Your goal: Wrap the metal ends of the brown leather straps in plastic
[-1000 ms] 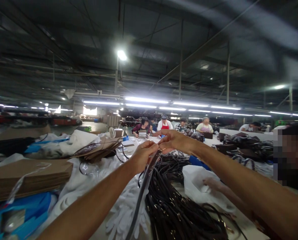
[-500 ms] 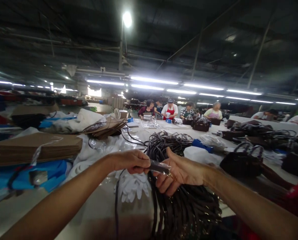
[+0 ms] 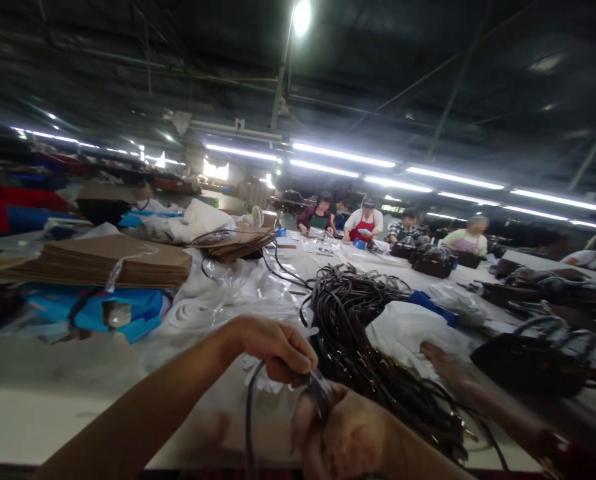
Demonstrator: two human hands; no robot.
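Observation:
My left hand (image 3: 281, 350) is closed, pinching a dark strap (image 3: 320, 393) between thumb and fingers. My right hand (image 3: 343, 427) sits just below and to the right, blurred, its fingers curled round the same strap, which looks shiny as if wrapped in clear plastic. A thin dark length hangs down to the left of my hands. Behind them lies a large heap of dark straps (image 3: 348, 313) with small gold-coloured metal ends. White gloves (image 3: 262, 380) are partly hidden behind my left hand.
Another person's hand (image 3: 441, 363) reaches in from the right beside a white cloth-like bundle (image 3: 408, 327). Dark handbags (image 3: 528, 360) stand at the right. Brown cardboard sheets (image 3: 118, 260) lie on a blue package (image 3: 138, 307) at left. Several people work across the table.
The view has swung left. My hands have lowered, and my right hand has turned from open-palmed to curled round the strap. The other person's arm reaches farther in.

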